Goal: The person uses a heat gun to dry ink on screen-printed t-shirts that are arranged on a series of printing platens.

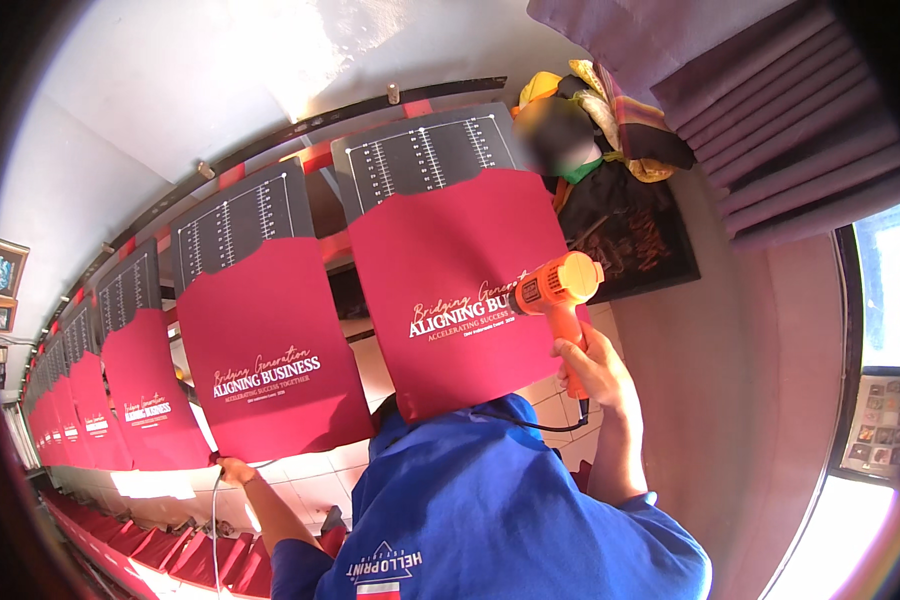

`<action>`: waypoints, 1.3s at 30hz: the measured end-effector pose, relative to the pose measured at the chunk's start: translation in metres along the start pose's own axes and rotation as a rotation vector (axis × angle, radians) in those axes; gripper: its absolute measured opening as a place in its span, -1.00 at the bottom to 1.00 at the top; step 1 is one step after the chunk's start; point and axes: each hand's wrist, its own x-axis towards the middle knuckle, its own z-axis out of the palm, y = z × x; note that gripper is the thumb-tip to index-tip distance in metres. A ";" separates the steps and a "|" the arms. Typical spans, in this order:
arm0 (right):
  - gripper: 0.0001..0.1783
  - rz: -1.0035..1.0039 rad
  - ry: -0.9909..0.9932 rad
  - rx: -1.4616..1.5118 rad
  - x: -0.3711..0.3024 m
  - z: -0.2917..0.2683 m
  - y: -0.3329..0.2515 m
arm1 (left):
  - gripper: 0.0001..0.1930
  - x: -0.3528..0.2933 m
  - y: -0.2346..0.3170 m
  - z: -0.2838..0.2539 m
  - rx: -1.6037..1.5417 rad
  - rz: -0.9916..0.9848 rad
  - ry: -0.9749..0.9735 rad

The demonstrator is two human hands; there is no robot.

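My right hand is wrapped round the handle of an orange heat gun. Its dark nozzle points left, over the white print on a red shirt panel. That panel lies on a dark printing board with white ruler marks. A black cord leads from the handle's base toward my blue shirt. Down at the left, my left hand is closed on a pale cable, which hangs below it. This hand is beside the lower edge of a second printed red panel; its fingertips are partly hidden.
More boards with red panels curve away to the left along a dark rail. Behind me is another row of red panels. Colourful cloths and a dark framed board are at the far right, near a purple curtain.
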 end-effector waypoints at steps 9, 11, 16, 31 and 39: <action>-0.64 -0.016 0.036 -0.012 -0.004 0.017 -0.001 | -0.52 0.045 0.033 0.018 0.090 0.325 -0.066; -0.66 -0.015 0.096 -0.031 -0.008 0.027 -0.004 | -0.53 0.026 0.054 0.028 -0.007 0.392 -0.073; -0.69 -0.053 0.082 -0.007 -0.006 0.029 -0.006 | -0.43 0.021 0.082 0.038 -0.032 0.414 -0.379; -0.67 -0.053 0.043 -0.017 0.001 0.042 -0.009 | -0.38 0.022 0.083 0.043 0.327 0.397 -0.394; -0.67 -0.058 0.053 -0.058 0.000 0.051 -0.013 | -0.38 0.010 0.088 0.043 0.285 0.302 -0.377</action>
